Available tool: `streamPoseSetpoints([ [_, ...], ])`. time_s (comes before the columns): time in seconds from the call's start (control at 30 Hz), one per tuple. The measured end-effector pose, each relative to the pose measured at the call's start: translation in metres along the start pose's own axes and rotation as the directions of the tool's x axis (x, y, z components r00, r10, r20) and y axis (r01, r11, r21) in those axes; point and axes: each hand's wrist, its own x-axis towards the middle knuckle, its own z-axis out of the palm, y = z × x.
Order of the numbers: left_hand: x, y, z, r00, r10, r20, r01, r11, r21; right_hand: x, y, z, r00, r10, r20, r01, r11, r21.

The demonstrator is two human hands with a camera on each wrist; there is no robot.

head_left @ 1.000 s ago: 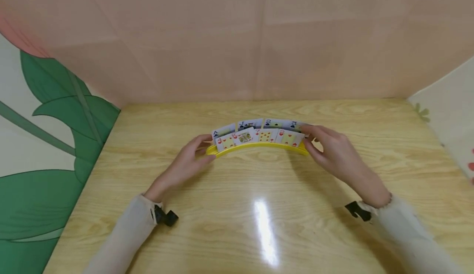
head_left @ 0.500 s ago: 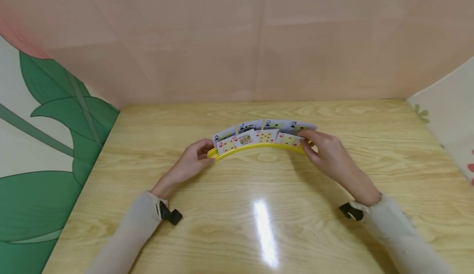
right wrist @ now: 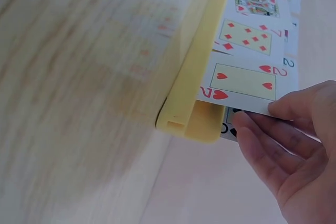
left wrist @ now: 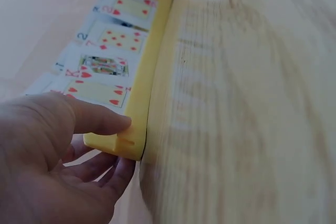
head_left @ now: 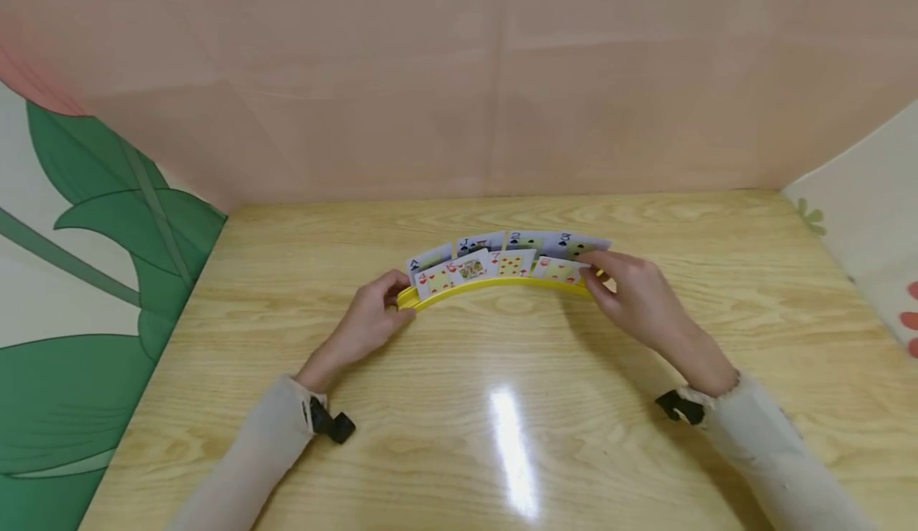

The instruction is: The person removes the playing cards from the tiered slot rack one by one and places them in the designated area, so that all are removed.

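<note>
Left hand (head_left: 364, 317) grips one end of the holder (left wrist: 148, 72), which stands on the table (head_left: 423, 435) bearing two rows of cards (head_left: 511, 263); right hand (head_left: 641, 298) pinches the 2 of hearts (right wrist: 242, 81) at the other end

Front cards (head_left: 511, 264) reading 4, K, 7, 2, back cards (head_left: 527, 239) A, J, 2

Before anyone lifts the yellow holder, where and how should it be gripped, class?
Probably by both ends, a hand from each side: the long, curved yellow holder carries cards along its middle, while its ends project past the front row. The left hand grips one.
</note>
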Motion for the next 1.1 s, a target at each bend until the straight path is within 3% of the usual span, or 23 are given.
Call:
streamPoseSetpoints([
  [0.3,-0.001,-0.004,-0.002,0.999,-0.001,-0.035,0.000,1.000,-0.009,0.003,-0.003,-0.015,1.000,0.010,0.009,-0.010,1.000,-0.006],
  [0.73,-0.002,-0.005,-0.004,1.000,-0.014,-0.027,0.014,1.000,0.008,0.005,-0.004,-0.033,0.999,0.024,-0.038,-0.024,1.000,0.005],
  [0.93,0.000,-0.007,-0.003,1.000,-0.008,-0.021,0.009,1.000,0.011,0.005,-0.003,-0.040,0.997,0.034,-0.073,-0.034,0.999,0.003],
  [1.1,0.001,-0.007,-0.003,1.000,-0.013,-0.020,0.013,1.000,0.012,0.006,-0.006,-0.045,0.989,0.021,-0.148,-0.017,0.999,0.026],
])
